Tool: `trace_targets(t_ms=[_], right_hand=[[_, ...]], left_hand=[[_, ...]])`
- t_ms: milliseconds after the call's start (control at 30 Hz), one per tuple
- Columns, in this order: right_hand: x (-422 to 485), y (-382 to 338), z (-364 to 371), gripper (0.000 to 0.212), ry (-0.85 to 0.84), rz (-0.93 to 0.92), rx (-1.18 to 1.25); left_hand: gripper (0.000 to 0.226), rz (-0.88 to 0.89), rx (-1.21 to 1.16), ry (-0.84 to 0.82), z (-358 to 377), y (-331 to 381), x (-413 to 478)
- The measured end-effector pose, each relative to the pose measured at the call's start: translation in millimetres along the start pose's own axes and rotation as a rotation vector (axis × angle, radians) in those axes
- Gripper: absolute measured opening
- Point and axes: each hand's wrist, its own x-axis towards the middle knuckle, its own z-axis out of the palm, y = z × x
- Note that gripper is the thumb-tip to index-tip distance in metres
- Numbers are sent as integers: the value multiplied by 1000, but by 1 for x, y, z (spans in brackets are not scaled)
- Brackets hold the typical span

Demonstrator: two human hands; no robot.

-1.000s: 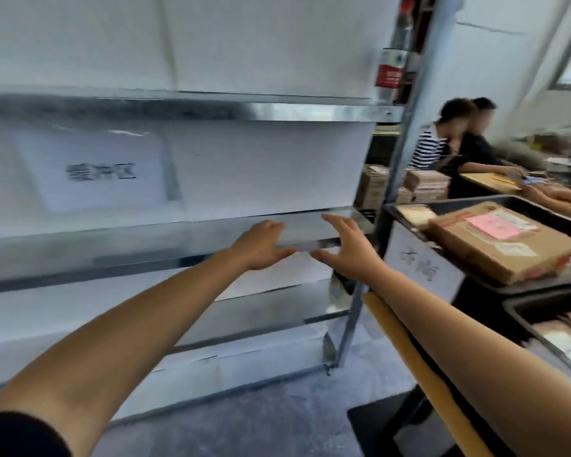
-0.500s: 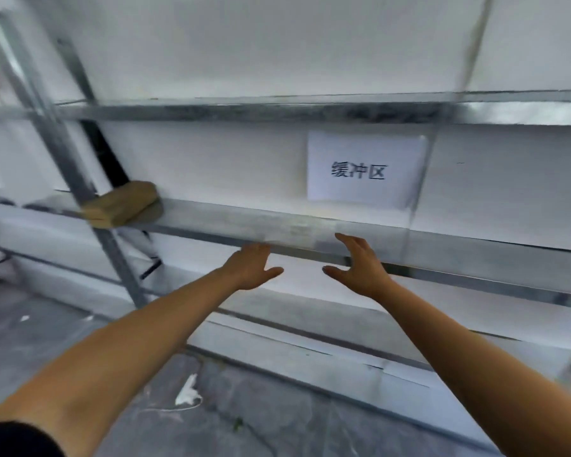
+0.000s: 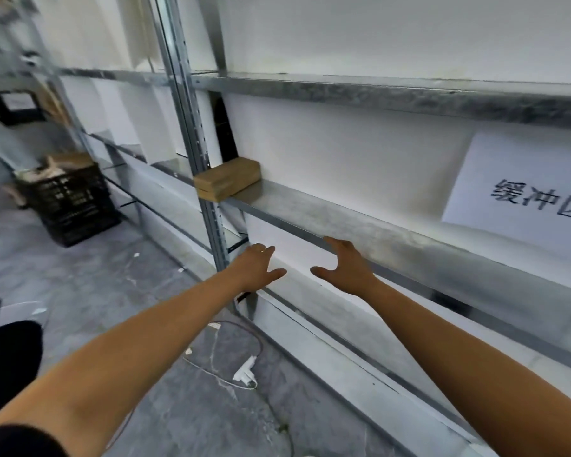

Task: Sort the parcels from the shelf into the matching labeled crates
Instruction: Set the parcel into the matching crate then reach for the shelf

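**boxmover:** ok so both hands are out front with nothing in them. The left hand (image 3: 256, 267) is palm-down with its fingers loosely spread. It's in front of the white panel under the middle shelf (image 3: 360, 225), just beside the steel upright (image 3: 195, 143). The right hand (image 3: 343, 268) is spread the same way, fingertips up at the shelf's front lip. Can't tell from here whether it's touching.

**shelfrat:** and the parcel?

**boxmover:** one small brown cardboard box (image 3: 226, 179) at the left end of that same shelf, snug against the upright. It's up and left of both hands and well clear of them.

**shelfrat:** my guess is it's light and stiff. It's plain cardboard with square corners and no sag or dents that I can see. Dry cardboard isn't slippery either, so no drama. Can't read any label at this angle though, so which crate it goes in is anyone's guess.

**boxmover:** where would you grab it?

**shelfrat:** long sides, one palm on each. Or just put the left hand over the top with the thumb on the near face. The upright crowds its left side, so I'd slide it right along the shelf first.

**boxmover:** both arms are nearly straight, reaching forward and low, thumbs pointing at each other with a gap between them. They'd need to lift and swing left. The only crate showing is a black slatted one (image 3: 70, 202) on the floor further left, well away, with stuff in it.
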Motion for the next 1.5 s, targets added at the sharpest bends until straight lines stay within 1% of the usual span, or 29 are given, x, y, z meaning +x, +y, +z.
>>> trace_targets(t_ms=[133, 233, 300, 400, 500, 600, 700, 767, 833, 900, 1033, 1067, 1100, 1167, 1200, 1267, 1300, 1367, 1500], right_hand=[[74, -11, -4, 75, -3, -60, 39], [129, -16, -7, 76, -14, -100, 38], [163, -19, -4, 75, -53, -101, 60], [206, -27, 12, 75, -110, -116, 104], [235, -36, 39, 73, -184, -97, 143], [264, -46, 58, 71, -220, -78, 169], [305, -59, 71, 69, -196, -51, 223], [333, -69, 81, 69, -171, -16, 275], [363, -80, 94, 67, -144, 21, 309], [387, -89, 108, 65, -124, 71, 329], [438, -112, 134, 63, -94, 143, 324], [449, -114, 139, 64, -89, 160, 323], [462, -117, 144, 66, -80, 180, 330], [478, -122, 152, 66, -82, 206, 319], [487, -124, 158, 65, -83, 225, 305], [501, -128, 166, 64, -74, 245, 283], [506, -130, 169, 63, -73, 241, 267], [520, -131, 176, 62, -85, 252, 247], [540, -136, 188, 64, -114, 263, 248]], left_hand=[[68, -38, -8, 60, -32, -33, 51], [59, -81, -34, 120, -51, -54, 90], [56, -121, -44, 122, -55, -66, 108], [63, -174, -60, 93, -48, -85, 122], [61, -231, -90, 66, -43, -114, 136], [62, -267, -93, 102, -55, -149, 158], [60, -265, -102, 128, -66, -182, 193], [60, -247, -87, 112, -72, -206, 219], [54, -205, -92, 117, -77, -232, 249], [47, -179, -124, 79, -84, -255, 275], [61, -159, -97, 18, -102, -309, 334], [61, -159, -101, 8, -104, -321, 348], [53, -141, -116, -9, -105, -332, 364], [23, -111, -97, -60, -105, -346, 386], [22, -112, -70, -88, -103, -353, 398], [45, -140, -14, -143, -98, -364, 415], [55, -152, 6, -134, -97, -368, 421], [66, -149, -7, -102, -95, -377, 435], [83, -110, -188, -136, -94, -382, 451]])
